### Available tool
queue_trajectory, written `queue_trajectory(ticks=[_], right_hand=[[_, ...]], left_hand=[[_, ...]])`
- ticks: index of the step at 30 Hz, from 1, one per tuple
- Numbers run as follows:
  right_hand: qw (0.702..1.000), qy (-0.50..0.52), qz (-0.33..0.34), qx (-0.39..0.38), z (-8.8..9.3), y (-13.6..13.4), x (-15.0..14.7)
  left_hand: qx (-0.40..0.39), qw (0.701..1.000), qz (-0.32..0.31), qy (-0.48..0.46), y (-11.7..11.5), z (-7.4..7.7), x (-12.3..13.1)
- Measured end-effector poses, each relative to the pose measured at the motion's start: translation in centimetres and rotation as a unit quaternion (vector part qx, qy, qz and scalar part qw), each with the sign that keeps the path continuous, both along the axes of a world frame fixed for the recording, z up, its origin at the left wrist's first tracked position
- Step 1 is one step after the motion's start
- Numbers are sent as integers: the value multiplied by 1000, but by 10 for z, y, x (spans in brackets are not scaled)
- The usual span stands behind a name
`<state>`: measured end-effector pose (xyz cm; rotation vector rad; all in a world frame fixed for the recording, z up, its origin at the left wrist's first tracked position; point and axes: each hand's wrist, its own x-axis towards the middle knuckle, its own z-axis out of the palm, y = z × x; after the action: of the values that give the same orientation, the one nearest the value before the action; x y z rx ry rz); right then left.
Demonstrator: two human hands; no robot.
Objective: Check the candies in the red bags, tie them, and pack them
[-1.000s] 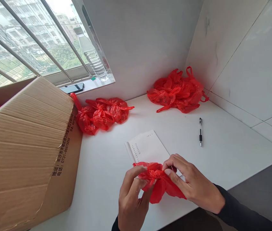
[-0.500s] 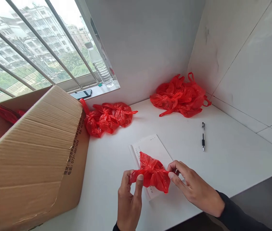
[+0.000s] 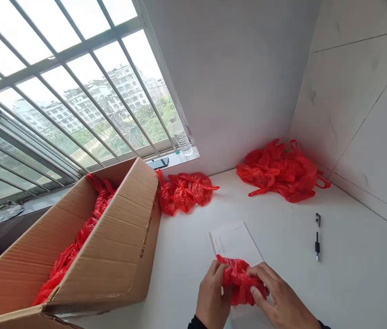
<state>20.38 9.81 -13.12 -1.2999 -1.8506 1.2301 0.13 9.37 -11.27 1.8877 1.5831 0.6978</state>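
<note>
I hold 1 red bag (image 3: pixel 239 281) between my left hand (image 3: pixel 212 297) and right hand (image 3: pixel 278 299) — both closed on it, just over the paper (image 3: pixel 236 240) on the table (image 3: pixel 351 283).

Left of the left hand (image 3: pixel 211 297) stands an open brown corrugated cardboard box (image 3: pixel 111 256) holding red plastic bags (image 3: pixel 76 240). Beyond that hand, beside the box's corner, lies a cluster of knotted red bags (image 3: pixel 184 192). A white printed paper sheet (image 3: pixel 236 237) lies just beyond both hands. Right of the right hand (image 3: pixel 284 304) lies a black-and-white pen (image 3: pixel 317 237); far beyond it, a heap of loose red bags (image 3: pixel 282 171) in the corner.
</note>
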Motion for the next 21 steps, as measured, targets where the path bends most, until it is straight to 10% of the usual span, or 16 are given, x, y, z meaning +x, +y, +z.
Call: queue_trajectory(ticks=[21], right_hand=[[985, 10, -144, 89, -21, 42, 11]], left_hand=[[-25, 987, 147, 53, 42, -20, -11]])
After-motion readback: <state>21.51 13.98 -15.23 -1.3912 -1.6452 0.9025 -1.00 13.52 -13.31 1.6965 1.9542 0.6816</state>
